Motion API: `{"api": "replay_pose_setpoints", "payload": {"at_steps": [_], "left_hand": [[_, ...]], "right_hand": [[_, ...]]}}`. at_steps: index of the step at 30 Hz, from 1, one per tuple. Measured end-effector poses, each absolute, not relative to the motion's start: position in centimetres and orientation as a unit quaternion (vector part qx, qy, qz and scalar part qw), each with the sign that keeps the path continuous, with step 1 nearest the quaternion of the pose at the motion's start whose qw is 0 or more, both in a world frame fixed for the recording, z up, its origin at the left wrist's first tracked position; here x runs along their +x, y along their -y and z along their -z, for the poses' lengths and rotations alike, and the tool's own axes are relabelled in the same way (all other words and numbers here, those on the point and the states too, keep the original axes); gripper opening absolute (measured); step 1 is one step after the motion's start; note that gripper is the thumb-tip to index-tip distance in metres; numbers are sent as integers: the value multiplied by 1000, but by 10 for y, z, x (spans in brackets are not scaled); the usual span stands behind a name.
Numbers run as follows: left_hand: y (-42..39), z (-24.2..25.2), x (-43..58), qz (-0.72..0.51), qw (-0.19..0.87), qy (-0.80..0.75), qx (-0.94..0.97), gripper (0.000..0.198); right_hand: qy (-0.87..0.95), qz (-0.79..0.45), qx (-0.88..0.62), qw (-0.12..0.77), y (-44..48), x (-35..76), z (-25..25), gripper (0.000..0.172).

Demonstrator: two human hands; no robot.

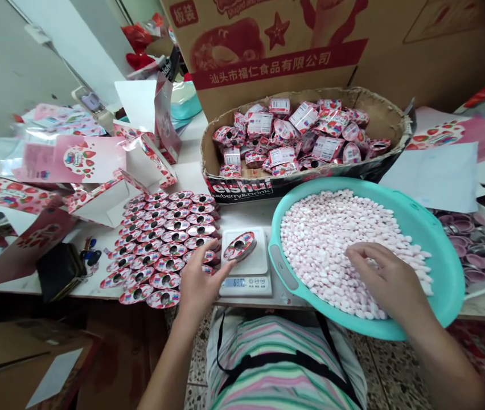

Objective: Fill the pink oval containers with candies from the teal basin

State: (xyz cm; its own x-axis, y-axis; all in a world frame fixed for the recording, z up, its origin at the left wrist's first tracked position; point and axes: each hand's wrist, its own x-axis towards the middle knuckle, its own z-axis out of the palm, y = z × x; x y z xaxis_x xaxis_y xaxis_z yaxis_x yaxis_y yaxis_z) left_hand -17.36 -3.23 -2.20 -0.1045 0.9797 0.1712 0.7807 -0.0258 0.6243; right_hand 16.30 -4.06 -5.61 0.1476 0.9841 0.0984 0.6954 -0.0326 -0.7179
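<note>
**Left hand at the scale, right hand in the candies**

Left hand (200,279) open, fingertips just beside an oval candy case (239,246) on a kitchen scale (245,262). Right hand (385,273) palm down, fingers curled into pink candies (332,245) in a teal basin (443,290), any grip hidden. Rows of matching cases (165,245) left of the scale. Scale reading blurred.

The white table (242,215) carries a digital scale (246,286), teal basin (441,273), and cardboard tray (379,108).

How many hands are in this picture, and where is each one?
2. The left hand is beside the digital scale; the right hand rests on the pink tablets in the teal basin. No others show.
</note>
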Motion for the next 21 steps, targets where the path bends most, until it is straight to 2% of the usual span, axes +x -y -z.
{"api": "replay_pose_setpoints", "payload": {"at_steps": [11, 18, 21], "left_hand": [[41, 16, -183, -309, 153, -725, 595, 35], [40, 20, -185, -305, 137, -699, 632, 30], [40, 20, -185, -303, 138, -695, 637, 28]], "right_hand": [[606, -247, -691, 305, 42, 159, 53, 24], [600, -254, -699, 296, 43, 161, 54, 26], [604, -265, -703, 266, 43, 159, 54, 27]]}}
